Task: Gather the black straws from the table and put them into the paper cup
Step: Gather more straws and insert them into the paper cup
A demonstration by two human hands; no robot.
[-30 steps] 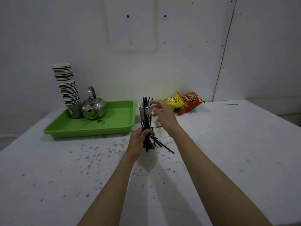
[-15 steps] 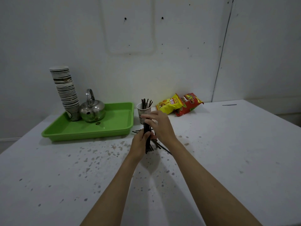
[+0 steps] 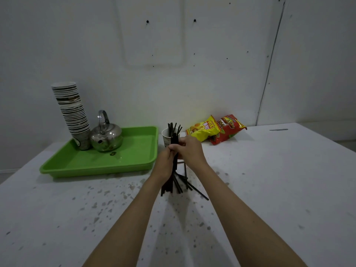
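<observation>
Bundle of black straws (image 3: 174, 166), light, stiff, slippery, gripped mid-length upright by fingers of left hand (image 3: 166, 165) and right hand (image 3: 189, 151), before paper cup (image 3: 167, 137) near worktop's far edge.

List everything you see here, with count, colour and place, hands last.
table: one, white, speckled, foreground
tray: one, green, left rear
cup stack: one, white and brown, on tray's left end
kettle: one, silver, on tray beside stack
cup: one, white, right of tray, straws inside
snack bags: two, yellow and red, by wall
loose straws: several, black, on table
straw bundle: one, black, upright in both hands
left hand: grip on bundle
right hand: grip on bundle
</observation>
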